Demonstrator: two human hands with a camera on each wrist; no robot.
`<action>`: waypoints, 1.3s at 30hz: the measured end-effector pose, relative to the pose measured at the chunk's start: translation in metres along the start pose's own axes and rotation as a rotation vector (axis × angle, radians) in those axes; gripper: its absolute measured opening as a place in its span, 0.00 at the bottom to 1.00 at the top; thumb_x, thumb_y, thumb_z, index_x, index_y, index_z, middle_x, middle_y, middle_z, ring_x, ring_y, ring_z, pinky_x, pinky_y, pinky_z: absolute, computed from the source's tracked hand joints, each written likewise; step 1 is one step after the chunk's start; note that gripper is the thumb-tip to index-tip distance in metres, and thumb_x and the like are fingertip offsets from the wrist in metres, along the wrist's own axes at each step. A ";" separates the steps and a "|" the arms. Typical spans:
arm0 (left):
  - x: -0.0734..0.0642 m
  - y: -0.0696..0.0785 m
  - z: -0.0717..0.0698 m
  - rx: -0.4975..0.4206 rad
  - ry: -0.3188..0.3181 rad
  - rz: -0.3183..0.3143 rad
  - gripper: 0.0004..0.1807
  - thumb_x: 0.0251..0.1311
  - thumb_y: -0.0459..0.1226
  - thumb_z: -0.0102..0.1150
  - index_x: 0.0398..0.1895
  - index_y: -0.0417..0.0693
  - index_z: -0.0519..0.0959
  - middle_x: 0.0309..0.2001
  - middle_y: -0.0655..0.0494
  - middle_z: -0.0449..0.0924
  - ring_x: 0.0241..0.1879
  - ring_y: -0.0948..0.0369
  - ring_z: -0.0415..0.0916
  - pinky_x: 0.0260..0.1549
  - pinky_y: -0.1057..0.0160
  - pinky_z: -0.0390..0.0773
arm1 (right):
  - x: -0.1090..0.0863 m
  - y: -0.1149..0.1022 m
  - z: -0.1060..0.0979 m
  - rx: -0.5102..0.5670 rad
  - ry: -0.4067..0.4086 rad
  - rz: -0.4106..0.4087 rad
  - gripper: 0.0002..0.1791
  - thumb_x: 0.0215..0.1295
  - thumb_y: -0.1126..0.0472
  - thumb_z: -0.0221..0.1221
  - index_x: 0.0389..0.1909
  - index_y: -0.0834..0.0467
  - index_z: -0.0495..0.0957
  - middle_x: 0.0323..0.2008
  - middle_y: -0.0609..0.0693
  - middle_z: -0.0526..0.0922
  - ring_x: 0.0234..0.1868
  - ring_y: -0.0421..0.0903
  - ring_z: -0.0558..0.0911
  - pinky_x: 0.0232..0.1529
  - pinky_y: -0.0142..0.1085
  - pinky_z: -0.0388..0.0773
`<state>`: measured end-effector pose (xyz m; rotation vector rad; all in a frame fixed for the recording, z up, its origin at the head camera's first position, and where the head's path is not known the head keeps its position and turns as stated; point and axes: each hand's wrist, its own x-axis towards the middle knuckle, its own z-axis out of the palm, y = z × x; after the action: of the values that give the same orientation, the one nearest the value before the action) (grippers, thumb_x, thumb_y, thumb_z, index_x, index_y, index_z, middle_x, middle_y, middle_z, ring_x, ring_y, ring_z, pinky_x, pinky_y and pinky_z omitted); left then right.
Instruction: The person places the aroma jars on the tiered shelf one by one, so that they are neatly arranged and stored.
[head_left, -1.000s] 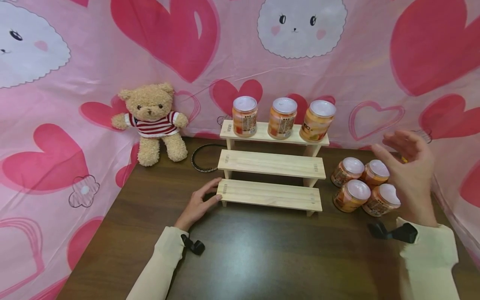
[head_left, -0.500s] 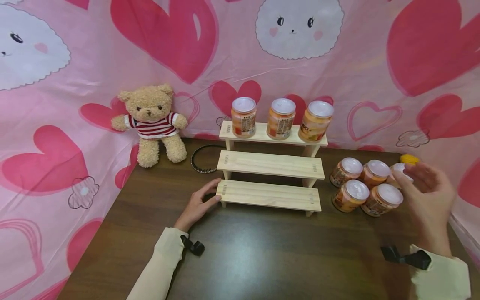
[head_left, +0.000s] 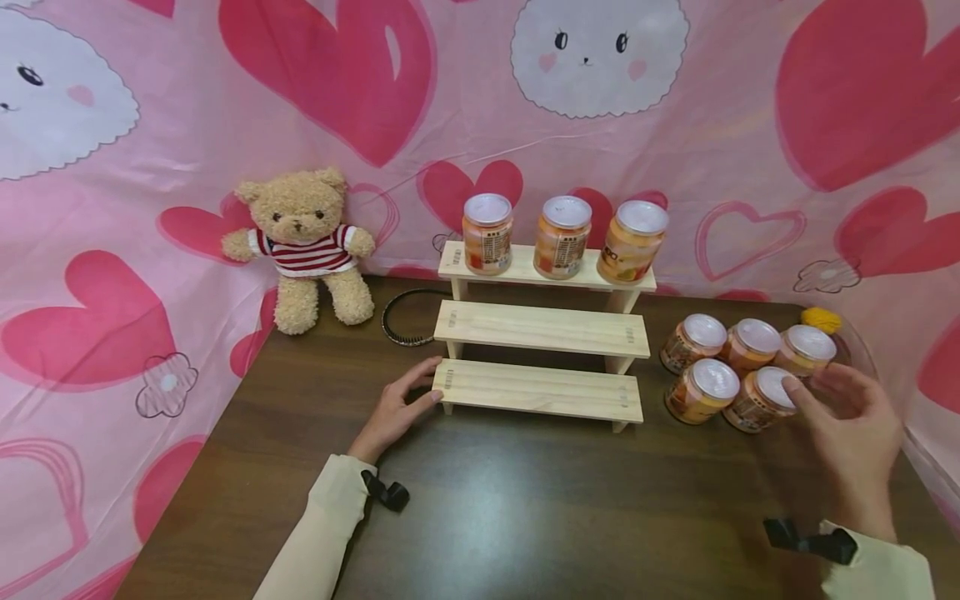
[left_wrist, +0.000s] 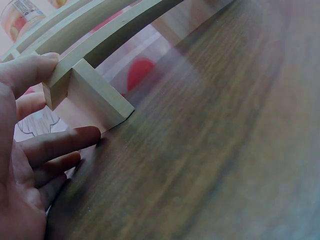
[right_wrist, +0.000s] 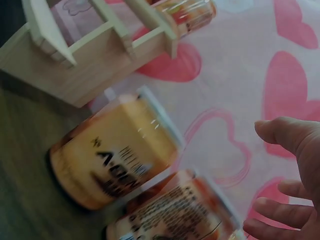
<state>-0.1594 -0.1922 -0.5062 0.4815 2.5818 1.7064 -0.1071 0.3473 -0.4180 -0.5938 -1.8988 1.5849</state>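
My left hand (head_left: 395, 413) pinches the left end of the lowest step of a three-step wooden stand (head_left: 537, 387). In the left wrist view, its thumb and a finger lie at the end of the board (left_wrist: 75, 65), while the lower fingers extend beside the leg. My right hand (head_left: 855, 425) holds nothing, fingers loosely bent, beside a group of several fruit jars with pale lids. Its thumb overlaps the lid of the front right jar (head_left: 759, 402) in the head view. In the right wrist view, the fingers (right_wrist: 280, 215) show apart from the labelled jar (right_wrist: 117, 155).
Three similar jars stand in a row on the top step, the middle one (head_left: 562, 239) with its label forward. A teddy bear (head_left: 300, 242) sits back left, near a dark headband (head_left: 405, 337). A yellow object (head_left: 821, 319) lies behind the jars. Pink heart-print cloth (head_left: 480, 100) backs the table.
My right hand has moved right and down from over the jars, uncovering the back right jar and the yellow object. My left hand stays at the stand.
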 end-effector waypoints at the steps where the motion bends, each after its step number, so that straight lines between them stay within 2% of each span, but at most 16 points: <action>1: 0.000 0.000 0.000 0.000 0.000 -0.002 0.29 0.67 0.38 0.62 0.72 0.53 0.70 0.66 0.48 0.77 0.59 0.52 0.78 0.56 0.60 0.73 | 0.000 0.002 -0.001 -0.050 0.002 0.009 0.22 0.52 0.73 0.72 0.46 0.52 0.82 0.35 0.32 0.84 0.37 0.27 0.82 0.35 0.13 0.74; 6: 0.000 -0.001 0.000 -0.009 -0.001 0.003 0.29 0.67 0.37 0.62 0.72 0.50 0.70 0.66 0.47 0.77 0.59 0.53 0.78 0.55 0.61 0.74 | -0.002 0.015 -0.004 -0.196 -0.006 0.068 0.23 0.53 0.67 0.73 0.48 0.46 0.80 0.35 0.27 0.81 0.37 0.23 0.79 0.34 0.12 0.72; 12: 0.000 0.000 0.000 -0.010 -0.009 -0.003 0.29 0.68 0.38 0.61 0.72 0.53 0.70 0.66 0.47 0.77 0.60 0.51 0.78 0.56 0.60 0.73 | -0.003 0.028 -0.005 -0.275 -0.028 0.157 0.25 0.53 0.61 0.75 0.50 0.42 0.77 0.35 0.23 0.76 0.37 0.20 0.76 0.34 0.11 0.70; 18: 0.000 0.000 0.000 -0.011 -0.006 -0.008 0.30 0.67 0.38 0.62 0.72 0.49 0.69 0.65 0.47 0.77 0.60 0.52 0.78 0.55 0.62 0.74 | -0.005 0.038 -0.004 -0.306 -0.046 0.181 0.27 0.54 0.59 0.74 0.53 0.41 0.75 0.36 0.22 0.74 0.38 0.20 0.74 0.36 0.10 0.69; 21: 0.000 0.000 0.000 -0.012 -0.002 -0.014 0.30 0.67 0.38 0.62 0.72 0.51 0.70 0.65 0.47 0.77 0.59 0.54 0.78 0.55 0.64 0.73 | -0.005 0.041 -0.003 -0.339 -0.049 0.194 0.30 0.54 0.55 0.74 0.58 0.43 0.75 0.42 0.26 0.77 0.39 0.20 0.74 0.37 0.11 0.68; 25: 0.000 -0.001 0.000 -0.014 -0.003 -0.018 0.29 0.68 0.38 0.62 0.72 0.52 0.70 0.65 0.47 0.78 0.59 0.54 0.78 0.55 0.59 0.74 | -0.006 0.044 -0.001 -0.401 -0.049 0.208 0.34 0.54 0.50 0.74 0.63 0.44 0.73 0.53 0.33 0.79 0.42 0.20 0.73 0.38 0.11 0.66; 27: 0.000 -0.001 0.000 -0.016 -0.004 -0.020 0.29 0.68 0.38 0.62 0.72 0.52 0.70 0.65 0.47 0.78 0.60 0.53 0.78 0.56 0.57 0.74 | -0.006 0.044 0.000 -0.408 -0.045 0.210 0.34 0.54 0.50 0.74 0.63 0.44 0.73 0.54 0.34 0.79 0.42 0.20 0.72 0.39 0.11 0.65; 34: 0.000 0.000 -0.001 -0.014 -0.007 -0.023 0.30 0.67 0.38 0.62 0.72 0.54 0.70 0.66 0.48 0.76 0.60 0.50 0.77 0.56 0.55 0.74 | -0.004 0.043 0.004 -0.309 -0.014 0.190 0.30 0.52 0.54 0.76 0.56 0.44 0.76 0.37 0.24 0.75 0.36 0.22 0.74 0.36 0.11 0.68; 39: 0.000 0.001 -0.001 -0.017 -0.009 -0.022 0.30 0.67 0.39 0.62 0.72 0.53 0.69 0.67 0.48 0.76 0.61 0.49 0.77 0.56 0.56 0.74 | -0.004 0.045 0.005 -0.266 0.014 0.176 0.29 0.51 0.56 0.76 0.55 0.45 0.78 0.37 0.25 0.76 0.36 0.23 0.75 0.35 0.12 0.69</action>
<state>-0.1595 -0.1923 -0.5052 0.4568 2.5548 1.7134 -0.1092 0.3494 -0.4635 -0.9042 -2.1135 1.4362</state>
